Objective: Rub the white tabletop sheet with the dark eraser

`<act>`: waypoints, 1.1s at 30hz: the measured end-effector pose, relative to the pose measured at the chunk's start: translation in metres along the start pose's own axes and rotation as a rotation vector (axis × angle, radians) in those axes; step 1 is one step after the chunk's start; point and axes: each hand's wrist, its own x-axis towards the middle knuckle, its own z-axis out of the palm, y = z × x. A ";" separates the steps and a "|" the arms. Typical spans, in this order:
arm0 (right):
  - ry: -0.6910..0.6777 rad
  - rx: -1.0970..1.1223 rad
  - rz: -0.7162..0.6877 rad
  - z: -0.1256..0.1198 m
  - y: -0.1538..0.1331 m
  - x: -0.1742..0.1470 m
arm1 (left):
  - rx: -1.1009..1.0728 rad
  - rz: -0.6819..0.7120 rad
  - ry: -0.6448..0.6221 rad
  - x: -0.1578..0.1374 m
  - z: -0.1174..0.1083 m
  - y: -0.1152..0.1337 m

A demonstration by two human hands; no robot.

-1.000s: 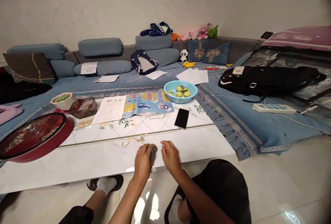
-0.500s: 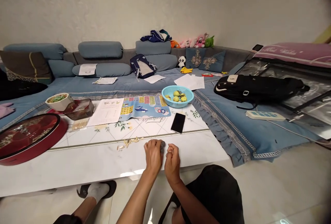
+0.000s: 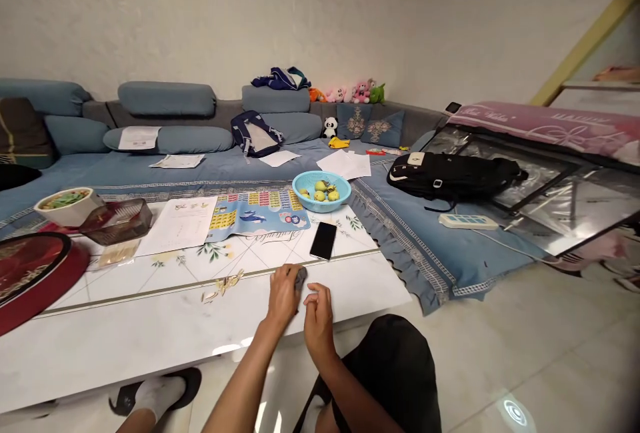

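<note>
My left hand point(image 3: 283, 298) is just above the white table's front part, its fingers curled round a small dark grey lump point(image 3: 301, 277) that looks soft, perhaps cloth. Most of the lump is hidden behind the fingers. Close beside it on the right, my right hand point(image 3: 319, 313) has its fingers bent in and pressed together; whatever may be between them cannot be made out. A scatter of pale seed shells point(image 3: 223, 284) lies on the table left of my hands. Beyond them rests a black-screened phone point(image 3: 323, 241).
A blue basket point(image 3: 305, 201) of yellow-green fruit stands at the table's far right corner. Printed paper point(image 3: 180, 226), a colourful chart point(image 3: 255, 216), a clear brown container point(image 3: 117, 223), a plant pot point(image 3: 75, 213) and a red tray point(image 3: 75, 266) occupy the left. A blue sofa point(image 3: 200, 166) runs behind.
The view has swung to the right, so the table and its things sit further left. Both hands stay close together, with the grey lump still in my left hand and showing a little more.
</note>
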 end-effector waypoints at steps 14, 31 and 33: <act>-0.224 -0.310 -0.182 0.026 -0.007 0.010 | -0.795 -0.351 0.047 -0.082 -0.018 0.002; -0.690 -0.309 -0.516 0.122 -0.009 0.069 | 0.501 -0.551 0.312 -0.149 -0.212 -0.338; -0.619 -0.310 -0.460 0.117 -0.006 0.084 | 0.488 -0.554 0.331 -0.149 -0.209 -0.334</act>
